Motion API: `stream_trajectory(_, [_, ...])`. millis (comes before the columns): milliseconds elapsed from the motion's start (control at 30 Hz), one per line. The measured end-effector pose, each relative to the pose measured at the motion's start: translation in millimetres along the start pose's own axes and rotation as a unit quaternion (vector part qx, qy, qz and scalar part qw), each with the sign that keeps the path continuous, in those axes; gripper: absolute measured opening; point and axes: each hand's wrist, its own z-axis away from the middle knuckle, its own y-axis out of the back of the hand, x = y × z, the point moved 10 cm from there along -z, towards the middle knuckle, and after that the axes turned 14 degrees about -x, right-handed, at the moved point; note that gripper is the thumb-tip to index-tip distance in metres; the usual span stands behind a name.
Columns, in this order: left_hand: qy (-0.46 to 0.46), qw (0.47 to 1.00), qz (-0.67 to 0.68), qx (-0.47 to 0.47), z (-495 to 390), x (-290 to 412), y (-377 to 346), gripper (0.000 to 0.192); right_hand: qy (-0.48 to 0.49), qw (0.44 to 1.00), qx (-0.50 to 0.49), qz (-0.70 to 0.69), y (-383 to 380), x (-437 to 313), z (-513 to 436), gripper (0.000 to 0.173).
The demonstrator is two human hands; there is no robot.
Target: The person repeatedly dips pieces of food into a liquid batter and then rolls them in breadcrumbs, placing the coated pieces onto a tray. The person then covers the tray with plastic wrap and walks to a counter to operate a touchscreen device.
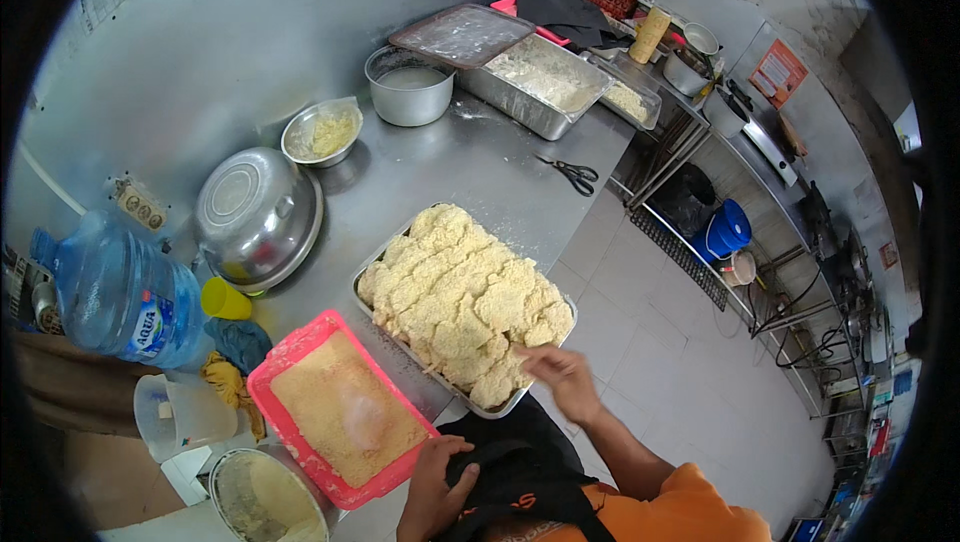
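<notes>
A metal tray [364, 303] is heaped with crumb-coated cutlets [480, 294], laid in overlapping rows. My right hand [561, 377] is at the tray's near right corner, its fingertips by the coated pieces; whether they grip one cannot be told. To the left of the tray stands a pink plastic basin [259, 384] of breadcrumbs [322, 392], with a pale piece [364, 418] lying on the crumbs. My left hand [439, 478] is beside the basin's near right corner, fingers apart, with nothing seen in it.
An upturned metal bowl [251, 212], a small bowl [319, 144], a pot [411, 96] and a deep flour pan [551, 118] line the wall. Black-handled scissors [574, 173] lie near the table's right edge. A blue water bottle [127, 294] and a crumb-dusted container [225, 501] are at left.
</notes>
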Motion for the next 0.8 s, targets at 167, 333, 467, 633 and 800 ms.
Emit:
stream_trajectory(167, [0.114,0.987,0.105,-0.047,-40.6,-43.4,-35.1,0.060,0.057,0.957,0.165,0.232,137.6,-14.1,-7.3,0.025])
stream_trajectory(333, [0.287,0.952,0.085,0.065,-57.0,-96.3,-62.9,0.080,-0.207,0.959,0.018,0.193,195.4,83.5,-63.7,0.036])
stream_trajectory(467, [0.320,0.888,0.294,0.151,-60.7,-135.2,-103.3,0.068,-0.300,0.947,-0.115,-0.020,187.8,140.5,-77.7,0.030])
stream_trajectory(633, [0.331,0.799,0.349,0.361,-49.1,-147.8,-101.5,0.036,-0.276,0.932,-0.228,0.062,183.5,146.6,-94.7,0.023])
stream_trajectory(800, [0.307,0.780,0.432,0.333,-74.9,-108.1,-105.8,0.037,-0.236,0.928,-0.262,0.121,202.1,111.3,-126.8,0.021])
